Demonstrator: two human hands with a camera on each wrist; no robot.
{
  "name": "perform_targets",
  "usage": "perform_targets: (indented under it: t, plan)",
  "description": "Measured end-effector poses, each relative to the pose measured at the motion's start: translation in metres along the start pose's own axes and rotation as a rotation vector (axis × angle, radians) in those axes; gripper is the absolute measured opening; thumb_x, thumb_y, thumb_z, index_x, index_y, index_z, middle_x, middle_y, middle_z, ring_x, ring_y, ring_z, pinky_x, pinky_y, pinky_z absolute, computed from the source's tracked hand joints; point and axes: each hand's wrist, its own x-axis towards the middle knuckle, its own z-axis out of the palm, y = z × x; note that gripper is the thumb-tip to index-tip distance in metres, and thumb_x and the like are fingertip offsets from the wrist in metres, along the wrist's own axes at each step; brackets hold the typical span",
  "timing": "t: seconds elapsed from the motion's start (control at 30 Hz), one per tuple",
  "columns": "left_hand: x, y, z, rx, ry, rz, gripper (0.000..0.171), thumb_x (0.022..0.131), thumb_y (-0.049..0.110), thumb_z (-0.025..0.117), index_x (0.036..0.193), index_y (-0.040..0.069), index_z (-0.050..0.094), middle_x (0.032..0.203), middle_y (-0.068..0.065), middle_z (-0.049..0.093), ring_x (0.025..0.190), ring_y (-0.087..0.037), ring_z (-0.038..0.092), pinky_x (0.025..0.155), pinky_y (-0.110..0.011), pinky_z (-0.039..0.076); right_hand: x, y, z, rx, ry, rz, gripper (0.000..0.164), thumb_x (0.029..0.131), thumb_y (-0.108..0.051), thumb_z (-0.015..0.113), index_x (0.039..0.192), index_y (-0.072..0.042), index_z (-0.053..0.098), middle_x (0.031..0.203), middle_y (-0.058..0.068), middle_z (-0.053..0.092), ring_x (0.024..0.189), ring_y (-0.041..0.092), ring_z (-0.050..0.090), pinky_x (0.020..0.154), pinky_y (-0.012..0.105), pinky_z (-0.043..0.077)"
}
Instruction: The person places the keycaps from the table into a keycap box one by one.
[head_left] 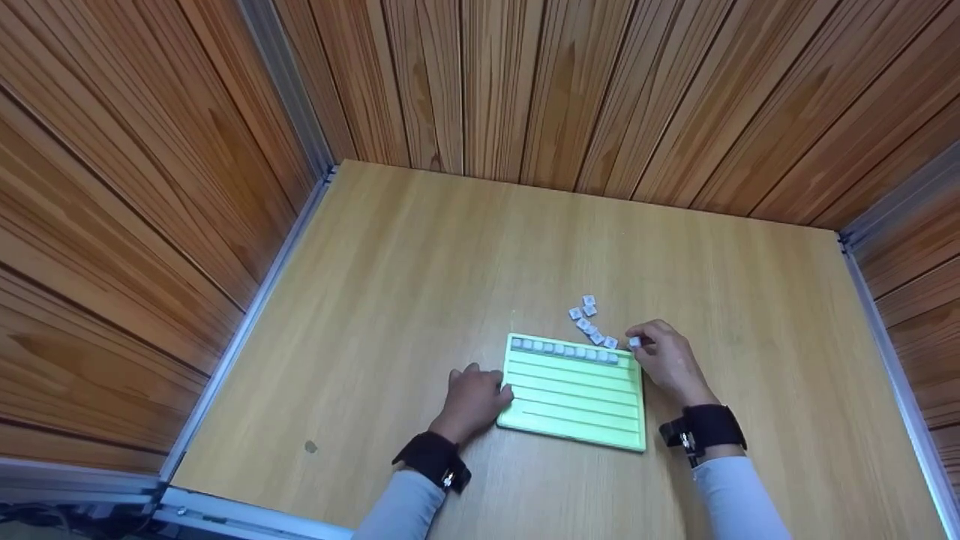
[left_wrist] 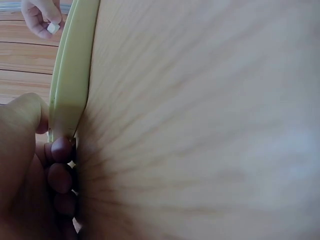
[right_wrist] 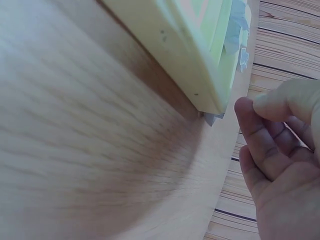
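A light green ridged tray [head_left: 574,405] lies on the table, a row of small white tiles [head_left: 564,350] filling most of its top groove. My left hand [head_left: 474,401] holds the tray's left edge, thumb over the rim and fingers against the side wall, as the left wrist view shows at the tray corner [left_wrist: 70,107]. Just past the tray's upper right corner, my right hand [head_left: 669,361] pinches one small white tile [head_left: 635,342] between thumb and index finger. That tile [left_wrist: 53,28] also shows in the left wrist view.
Several loose white tiles [head_left: 583,324] with faint dark marks lie scattered behind the tray's top edge. Wood-plank walls [head_left: 547,90] enclose the table [head_left: 420,262] at the back and sides, with metal rails along the side edges. A small dark spot [head_left: 310,447] marks the table at left.
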Motion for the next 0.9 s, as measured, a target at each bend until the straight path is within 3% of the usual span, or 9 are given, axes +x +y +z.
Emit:
perform_targets:
  t: [0.37,0.6,0.9]
  plan:
    - [0.000,-0.001,-0.002,-0.020,-0.020,-0.018,0.026,0.094,0.035,0.056,0.079,0.015,0.064,0.069,0.003,0.061,0.071,-0.018,0.041,0.072,-0.038,0.029,-0.005,-0.001,0.000,0.034,0.001,0.004,0.022,0.093,0.001,0.063,0.114,0.001,0.066,0.119,0.017,0.060,0.111,0.034,0.060,0.093,0.045,0.053]
    - [0.000,-0.001,-0.002,-0.023,-0.037,-0.032,0.026,0.094,0.035,0.056,0.078,0.016,0.063,0.067,0.004,0.058,0.071,-0.017,0.041,0.073,-0.038,0.029,-0.007,-0.002,0.000,0.011,0.010,0.012,0.011,0.094,-0.001,0.066,0.104,-0.001,0.067,0.113,0.014,0.057,0.105,0.030,0.060,0.092,0.046,0.051]
    - [0.000,0.001,-0.001,-0.008,-0.026,-0.014,0.027,0.094,0.034,0.057,0.073,0.017,0.057,0.061,0.006,0.048,0.070,-0.017,0.039,0.071,-0.037,0.028,-0.011,-0.002,0.000,-0.007,0.000,-0.019,0.019,0.093,0.001,0.063,0.112,-0.001,0.068,0.114,0.013,0.062,0.108,0.031,0.063,0.094,0.048,0.052]
